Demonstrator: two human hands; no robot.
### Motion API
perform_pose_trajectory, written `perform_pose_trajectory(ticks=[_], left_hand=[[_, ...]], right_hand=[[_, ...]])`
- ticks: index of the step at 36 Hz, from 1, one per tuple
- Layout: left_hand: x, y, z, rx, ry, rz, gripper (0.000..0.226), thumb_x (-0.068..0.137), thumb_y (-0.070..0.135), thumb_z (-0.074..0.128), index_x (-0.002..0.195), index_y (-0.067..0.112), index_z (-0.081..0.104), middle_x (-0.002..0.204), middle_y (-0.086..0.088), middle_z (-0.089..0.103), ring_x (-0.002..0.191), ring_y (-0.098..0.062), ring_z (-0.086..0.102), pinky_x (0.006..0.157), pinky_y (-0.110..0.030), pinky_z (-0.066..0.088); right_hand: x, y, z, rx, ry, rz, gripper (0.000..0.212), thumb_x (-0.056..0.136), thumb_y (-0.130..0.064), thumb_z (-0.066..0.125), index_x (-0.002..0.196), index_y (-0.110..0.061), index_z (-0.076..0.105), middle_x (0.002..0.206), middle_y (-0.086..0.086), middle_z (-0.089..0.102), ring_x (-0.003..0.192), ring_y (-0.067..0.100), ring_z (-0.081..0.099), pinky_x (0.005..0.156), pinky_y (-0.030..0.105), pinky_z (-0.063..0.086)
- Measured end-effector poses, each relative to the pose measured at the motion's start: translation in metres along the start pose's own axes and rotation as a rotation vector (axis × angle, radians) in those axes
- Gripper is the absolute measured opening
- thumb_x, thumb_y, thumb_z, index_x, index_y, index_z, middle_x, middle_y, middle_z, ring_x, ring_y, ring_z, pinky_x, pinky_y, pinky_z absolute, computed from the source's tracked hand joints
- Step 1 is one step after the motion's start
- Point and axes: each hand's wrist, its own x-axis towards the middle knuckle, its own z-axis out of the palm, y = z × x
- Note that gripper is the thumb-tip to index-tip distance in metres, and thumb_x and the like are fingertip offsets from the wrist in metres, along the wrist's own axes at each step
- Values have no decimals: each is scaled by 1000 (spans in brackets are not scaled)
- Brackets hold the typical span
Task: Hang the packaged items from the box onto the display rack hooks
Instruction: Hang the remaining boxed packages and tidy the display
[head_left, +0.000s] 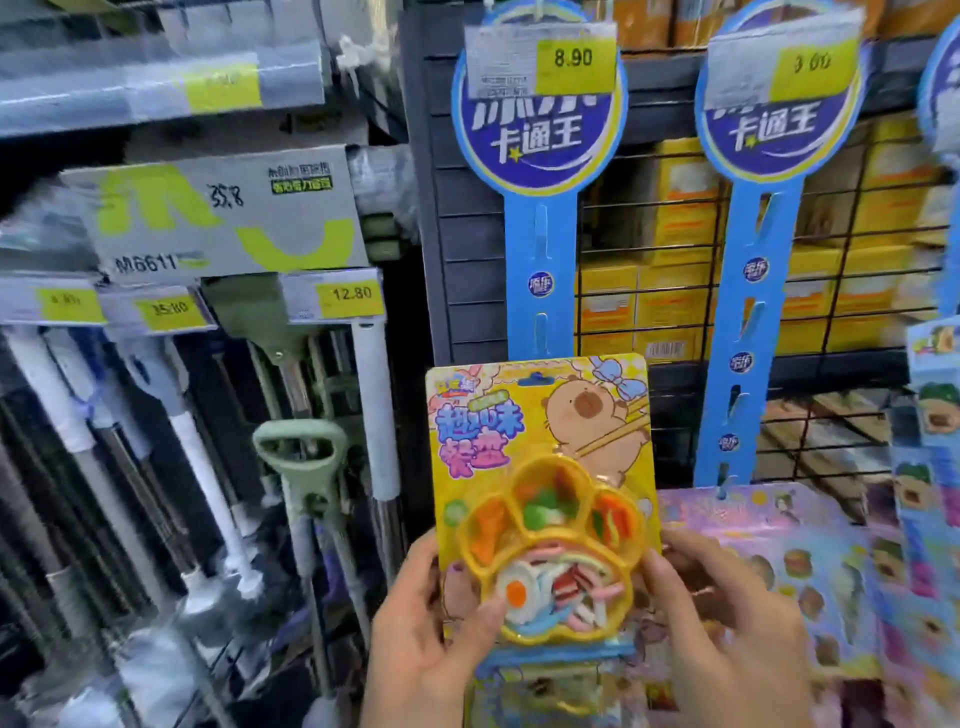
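In the head view, we hold one yellow blister pack (540, 467) upright just below the blue hanging strip (540, 249), our left hand (431, 623) gripping its lower left edge with thumb curled over the front and our right hand (727, 623) with fingers (660, 571) curled round its lower right edge. The strip's clips above the pack look bare, so we judge this pack not yet hung. More packs (779, 561) lie lower right of the strip, so most hanging seems left; the box is not visible.
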Motion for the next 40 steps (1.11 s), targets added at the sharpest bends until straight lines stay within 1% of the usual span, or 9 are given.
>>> perform_pose_trajectory(ticks=[5, 7, 9, 11, 14, 20, 27, 32, 40], left_hand=[[24, 15, 5, -39, -40, 23, 43, 64, 43, 75, 106, 50, 69, 102, 10, 74, 93, -4, 67, 86, -22, 54], [32, 18, 8, -47, -44, 24, 42, 65, 42, 77, 105, 50, 69, 105, 8, 74, 99, -7, 68, 93, -33, 52], [37, 20, 8, -45, -55, 25, 39, 69, 35, 78, 104, 49, 70, 105, 6, 74, 100, -9, 69, 95, -39, 51], [38, 21, 8, -42, -59, 27, 38, 70, 27, 76, 101, 48, 71, 101, 7, 75, 95, -7, 70, 91, -38, 52], [38, 20, 9, -44, -55, 22, 38, 71, 23, 72, 98, 50, 71, 101, 8, 75, 96, -6, 70, 90, -36, 52], [41, 22, 13, -27, -66, 46, 38, 74, 26, 70, 99, 55, 69, 106, 11, 74, 103, -4, 68, 87, -27, 47], [44, 23, 14, -10, -62, 84, 37, 74, 26, 73, 104, 47, 70, 109, 4, 74, 103, -12, 69, 90, -33, 49], [39, 12, 13, -17, -42, 62, 42, 65, 42, 77, 106, 44, 70, 108, 2, 74, 102, -13, 70, 89, -36, 50], [27, -7, 11, 18, 38, 2, 28, 83, 28, 78, 105, 44, 69, 108, 6, 74, 104, -13, 69, 89, -35, 52]], right_hand=[[16, -16, 6, -12, 38, 23, 27, 80, -82, 48, 95, -66, 64, 91, -21, 70, 78, 11, 68, 66, 32, 56], [23, -20, 7, -22, 32, 39, 8, 88, -55, 61, 90, -60, 67, 89, -20, 70, 80, 12, 67, 66, 30, 54], [28, -18, 9, -20, 45, 44, 34, 89, -22, 69, 91, -55, 64, 86, -21, 69, 79, 10, 66, 65, 24, 52], [29, -17, 9, -18, 43, 45, 40, 88, -12, 70, 93, -51, 64, 86, -20, 69, 79, 9, 65, 63, 21, 51], [28, -15, 10, 1, 44, 58, 41, 89, -14, 70, 92, -54, 63, 88, -21, 69, 79, 10, 65, 65, 30, 53], [32, -17, 10, 42, 33, 75, 39, 92, -11, 67, 90, -50, 64, 85, -24, 70, 74, 4, 68, 66, 25, 55], [39, -14, 11, 68, 22, 98, 34, 92, -16, 68, 91, -50, 65, 86, -22, 70, 81, 6, 66, 69, 28, 55], [36, -6, 11, 63, 8, 105, 36, 90, -16, 69, 90, -51, 65, 84, -20, 72, 79, 7, 67, 67, 28, 55], [23, 4, 13, -5, -36, 168, 20, 91, -23, 70, 92, -42, 71, 80, -24, 73, 81, 2, 69, 69, 26, 58]])
